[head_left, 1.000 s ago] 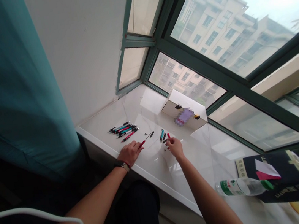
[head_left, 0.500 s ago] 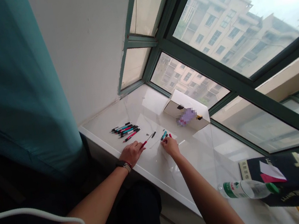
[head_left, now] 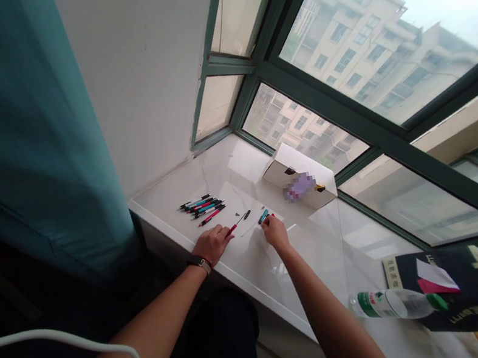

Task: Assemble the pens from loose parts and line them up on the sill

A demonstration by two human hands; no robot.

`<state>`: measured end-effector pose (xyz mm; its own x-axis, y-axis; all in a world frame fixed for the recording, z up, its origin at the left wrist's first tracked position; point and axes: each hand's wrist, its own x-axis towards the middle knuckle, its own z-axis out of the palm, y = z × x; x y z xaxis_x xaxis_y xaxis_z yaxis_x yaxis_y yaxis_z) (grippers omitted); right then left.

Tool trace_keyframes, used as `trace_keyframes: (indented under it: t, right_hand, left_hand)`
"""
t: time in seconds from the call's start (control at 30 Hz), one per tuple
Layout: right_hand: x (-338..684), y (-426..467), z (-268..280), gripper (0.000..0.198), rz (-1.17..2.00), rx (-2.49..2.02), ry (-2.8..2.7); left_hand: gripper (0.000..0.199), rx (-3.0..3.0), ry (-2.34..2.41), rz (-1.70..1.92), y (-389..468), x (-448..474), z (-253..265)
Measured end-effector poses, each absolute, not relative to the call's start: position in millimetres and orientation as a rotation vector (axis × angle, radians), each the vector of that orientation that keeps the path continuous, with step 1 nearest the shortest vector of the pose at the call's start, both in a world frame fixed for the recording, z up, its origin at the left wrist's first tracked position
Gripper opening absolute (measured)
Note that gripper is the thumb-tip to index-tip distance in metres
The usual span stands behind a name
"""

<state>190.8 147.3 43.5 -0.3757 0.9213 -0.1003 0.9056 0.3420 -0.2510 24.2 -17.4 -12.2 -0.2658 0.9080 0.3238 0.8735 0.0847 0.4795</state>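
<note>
Near the front edge of the white ledge (head_left: 255,269), my left hand (head_left: 212,246) is closed on a red pen barrel (head_left: 230,230), with a thin refill sticking out of its far end. My right hand (head_left: 275,231) is at the teal pen parts (head_left: 263,216), its fingers pinched together over the surface. What those fingertips hold, if anything, is hidden. Between the hands lie a small black pen part (head_left: 247,214) and a tiny dark piece (head_left: 237,214). Left of them is a pile of several pens (head_left: 202,207) in red, teal, white and black.
An open white box (head_left: 298,159) stands by the window, a blurred purple patch before it. To the right lie a plastic bottle (head_left: 395,304) with a green cap and a dark paper bag (head_left: 462,288). A white cable (head_left: 63,336) crosses at lower left.
My right hand has shifted very slightly, covering more of the red part beside it. My left hand keeps its hold on the red pen barrel. The whole view has drifted a little.
</note>
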Motion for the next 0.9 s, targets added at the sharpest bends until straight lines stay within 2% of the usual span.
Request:
trace_keyframes:
  t: [0.4,0.63,0.77,0.83,0.9]
  right_hand:
    - [194.5,150.9,38.2,0.014,0.339,-1.790,-2.561]
    - [187.7,161.1,42.0,0.001,0.429,-1.779,-2.833]
    - [182.9,154.7,41.5,0.007,0.438,-1.802,-2.834]
    - [181.7,148.3,43.1,0.010,0.505,-1.772,-2.773]
    - [180.0,139.2,48.1,0.011,0.719,-1.698,-2.602]
  left_hand:
    - [0.037,1.868,2.264,0.904,-17.8,23.5,-10.1]
    - [0.036,1.872,2.261,0.912,-18.6,23.5,-9.6]
    - [0.036,1.852,2.268,0.938,-18.0,24.0,-10.2]
    - [0.035,1.834,2.265,0.959,-17.7,24.1,-10.3]
    - [0.034,1.834,2.253,0.964,-17.7,24.1,-10.2]
